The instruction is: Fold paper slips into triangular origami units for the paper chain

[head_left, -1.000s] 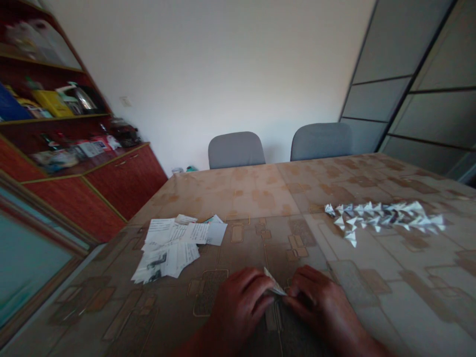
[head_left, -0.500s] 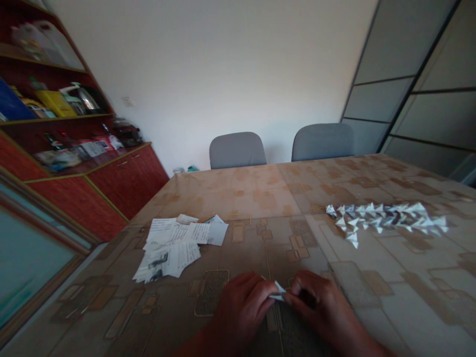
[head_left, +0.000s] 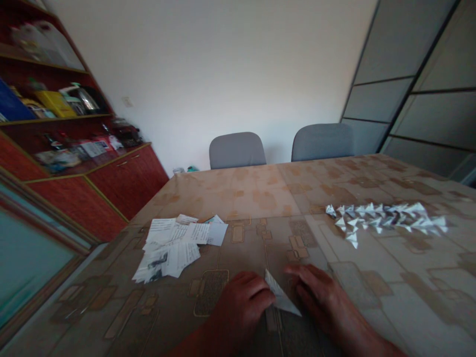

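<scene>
A small white folded paper (head_left: 281,296), triangular in outline and with faint print, is near the table's front edge. My left hand (head_left: 245,302) pinches its left side between thumb and fingers. Just to the right of the paper is my right hand (head_left: 316,292), its fingers extended and apart, with nothing visible in them. Loose printed paper pieces (head_left: 173,245) lie in an overlapping pile at the left. Rows of small folded paper pieces (head_left: 386,218) stand at the right, with one piece (head_left: 351,239) nearest me.
Beyond the patterned table (head_left: 260,191) are two grey chairs (head_left: 238,149) against the wall. A red cabinet (head_left: 122,183) with loaded shelves stands at the left, and grey panelled doors (head_left: 420,114) are at the right.
My right hand has let go of the paper and moved slightly right, its fingers spreading. The paper now shows a broad triangular face instead of a thin edge.
</scene>
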`<control>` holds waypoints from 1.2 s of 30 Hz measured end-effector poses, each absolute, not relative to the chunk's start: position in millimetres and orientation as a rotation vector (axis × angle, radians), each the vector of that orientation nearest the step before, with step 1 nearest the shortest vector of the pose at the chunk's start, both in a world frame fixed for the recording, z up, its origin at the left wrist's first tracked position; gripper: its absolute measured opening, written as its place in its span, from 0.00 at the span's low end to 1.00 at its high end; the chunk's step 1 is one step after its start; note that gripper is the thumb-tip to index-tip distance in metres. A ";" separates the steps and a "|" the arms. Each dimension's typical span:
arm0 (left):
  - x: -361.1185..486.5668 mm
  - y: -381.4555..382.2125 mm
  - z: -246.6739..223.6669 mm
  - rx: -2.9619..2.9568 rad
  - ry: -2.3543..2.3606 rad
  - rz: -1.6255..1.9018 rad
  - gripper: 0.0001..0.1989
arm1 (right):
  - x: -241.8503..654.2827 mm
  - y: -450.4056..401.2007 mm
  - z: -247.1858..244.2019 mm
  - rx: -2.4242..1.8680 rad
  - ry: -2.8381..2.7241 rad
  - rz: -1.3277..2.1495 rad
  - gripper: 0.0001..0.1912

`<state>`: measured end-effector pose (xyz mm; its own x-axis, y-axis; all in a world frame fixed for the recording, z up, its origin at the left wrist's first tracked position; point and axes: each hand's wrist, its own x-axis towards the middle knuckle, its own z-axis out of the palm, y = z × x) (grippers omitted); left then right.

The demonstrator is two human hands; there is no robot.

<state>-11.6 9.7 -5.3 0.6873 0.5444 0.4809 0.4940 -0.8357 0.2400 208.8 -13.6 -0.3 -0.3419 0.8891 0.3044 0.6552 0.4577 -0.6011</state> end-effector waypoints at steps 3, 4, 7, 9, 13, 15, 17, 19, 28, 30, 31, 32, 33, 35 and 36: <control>-11.0 10.0 -3.8 2.786 0.860 0.881 0.23 | 211.4 -12.7 5.8 -1.273 -2.224 0.442 0.25; -11.0 10.2 -3.3 2.783 0.857 0.886 0.23 | 211.5 -12.3 7.3 -1.270 -2.272 0.441 0.26; -11.7 11.6 -4.1 2.791 0.859 0.883 0.24 | 211.1 -11.2 5.8 -1.290 -2.358 0.368 0.24; -13.0 13.2 -6.8 2.801 0.848 0.853 0.23 | 212.1 -11.3 0.4 -1.332 -2.334 0.210 0.19; -15.5 16.9 -13.1 2.841 0.803 0.841 0.19 | 215.5 -14.4 -5.3 -1.234 -2.408 0.044 0.22; -15.9 18.0 -14.5 2.866 0.789 0.842 0.17 | 214.6 -15.9 -2.3 -1.189 -2.432 0.021 0.21; -16.0 18.5 -14.4 2.890 0.767 0.844 0.16 | 212.0 -16.1 2.0 -1.152 -2.440 -0.010 0.18; -16.0 18.5 -13.1 2.901 0.742 0.831 0.15 | 209.7 -15.2 5.3 -1.128 -2.449 -0.019 0.15; -14.7 18.0 -10.0 3.021 0.696 0.824 0.06 | 209.4 -18.4 8.6 -1.073 -2.506 -0.009 0.26; -13.5 17.8 -11.6 3.004 0.715 0.825 0.06 | 207.8 -18.2 9.6 -1.077 -2.479 0.008 0.24; -13.0 17.8 -12.5 2.993 0.722 0.826 0.05 | 207.3 -17.3 9.5 -1.080 -2.464 0.005 0.21; -12.7 17.9 -13.2 2.983 0.729 0.825 0.05 | 207.2 -16.1 8.8 -1.086 -2.447 0.001 0.18; -12.5 18.0 -13.8 2.975 0.736 0.827 0.05 | 207.4 -14.5 7.4 -1.094 -2.434 -0.005 0.15; -12.7 18.4 -14.4 2.972 0.746 0.827 0.06 | 208.5 -11.2 2.6 -1.101 -2.427 -0.026 0.10; -12.9 18.6 -14.4 2.978 0.743 0.821 0.06 | 209.1 -9.7 -0.3 -1.098 -2.430 -0.040 0.09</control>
<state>-12.9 18.6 -14.4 0.7572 0.4288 0.4927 0.4473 -0.8901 0.0873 209.1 -9.7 -0.3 -0.5691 0.7019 0.4283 0.7157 0.6793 -0.1623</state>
